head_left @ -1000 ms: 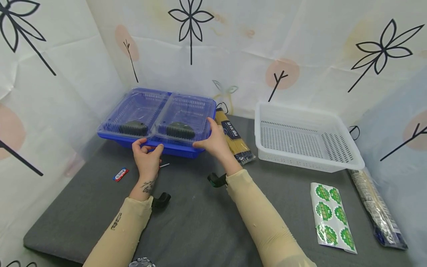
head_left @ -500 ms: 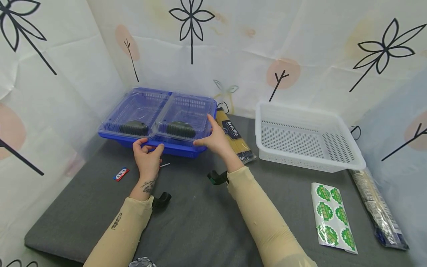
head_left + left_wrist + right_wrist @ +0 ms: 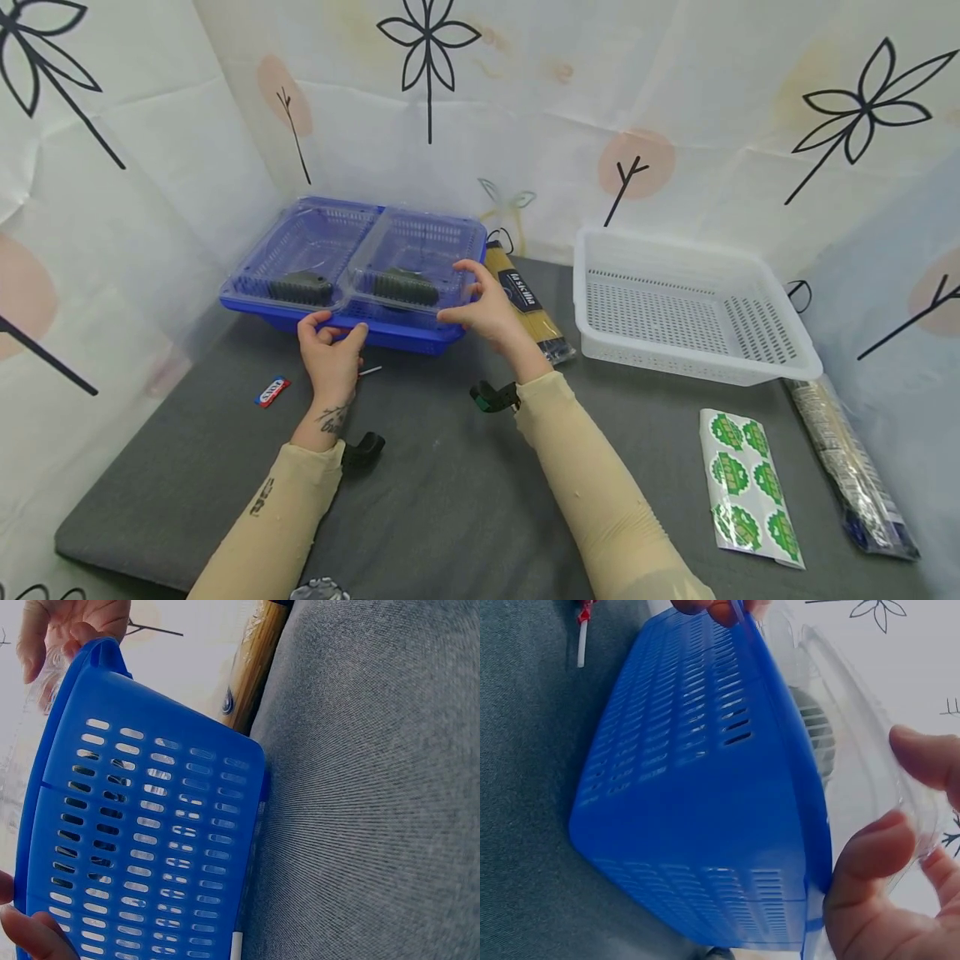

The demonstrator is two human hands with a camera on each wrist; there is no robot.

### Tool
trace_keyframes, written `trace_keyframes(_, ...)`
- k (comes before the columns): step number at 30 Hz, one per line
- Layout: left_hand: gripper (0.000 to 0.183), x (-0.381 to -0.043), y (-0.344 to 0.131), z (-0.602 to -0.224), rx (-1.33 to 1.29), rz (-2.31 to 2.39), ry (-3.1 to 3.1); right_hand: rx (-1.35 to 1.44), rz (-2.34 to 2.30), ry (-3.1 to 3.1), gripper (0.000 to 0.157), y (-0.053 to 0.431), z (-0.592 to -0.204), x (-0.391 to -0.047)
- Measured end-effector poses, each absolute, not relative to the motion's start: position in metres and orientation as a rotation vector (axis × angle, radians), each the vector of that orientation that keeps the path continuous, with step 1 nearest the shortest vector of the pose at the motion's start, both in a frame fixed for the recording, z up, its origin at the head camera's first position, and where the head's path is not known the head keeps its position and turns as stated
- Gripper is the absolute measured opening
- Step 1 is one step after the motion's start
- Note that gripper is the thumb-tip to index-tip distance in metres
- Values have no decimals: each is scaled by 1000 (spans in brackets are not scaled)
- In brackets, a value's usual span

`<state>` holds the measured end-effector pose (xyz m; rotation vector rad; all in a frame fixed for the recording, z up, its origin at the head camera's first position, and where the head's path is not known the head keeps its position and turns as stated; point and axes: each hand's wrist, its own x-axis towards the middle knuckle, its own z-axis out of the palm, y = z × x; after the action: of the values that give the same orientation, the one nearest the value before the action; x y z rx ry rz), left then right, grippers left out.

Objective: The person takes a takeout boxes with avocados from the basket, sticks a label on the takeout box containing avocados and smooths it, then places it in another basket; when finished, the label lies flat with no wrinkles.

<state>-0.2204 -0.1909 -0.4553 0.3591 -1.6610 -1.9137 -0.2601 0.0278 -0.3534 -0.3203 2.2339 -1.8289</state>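
Observation:
Two clear plastic clamshell containers sit side by side in a blue plastic basket (image 3: 150, 810). A dark, ribbed piece shows inside the left container (image 3: 322, 237) and another inside the right container (image 3: 427, 237). At the basket's near rim, my left hand (image 3: 330, 354) pinches the edge between thumb and fingers. My right hand (image 3: 491, 312) is at the near right corner of the right container, thumb and index finger spread wide around that corner. The right wrist view has its thumb right at the blue rim and its fingertips by the clear plastic.
Behind my right hand lies a spaghetti packet (image 3: 525, 300). A white perforated basket (image 3: 690, 367) stands at the right, near a sheet of green stickers (image 3: 750, 492) and a shiny long packet (image 3: 847, 467). In front of the blue basket are a small red-blue wrapper (image 3: 272, 392) and a white stick (image 3: 370, 371).
My right hand has shifted slightly and its index finger has lifted and bent inward over the container's corner. The dark piece in the right container looks slightly different. My left hand stays put.

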Motion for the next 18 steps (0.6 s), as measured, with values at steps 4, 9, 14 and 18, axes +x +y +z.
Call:
trace_keyframes(4, 51, -217, -188, -448, 376, -1941, -1641, -381, -1872, 2159, 72, 30, -351, -258)
trace_keyframes(9, 55, -224, -193, -462, 342, -1892, -1652, -444, -1919, 2091, 70, 30, -338, -249)
trace_keyframes(14, 60, -229, -197, -471, 342, -1902, -1635, -477, -1937, 2103, 67, 32, -327, -241)
trace_keyframes(18, 56, -225, -194, -463, 340, -1886, -1651, -505, -1966, 2076, 67, 38, -322, -236)
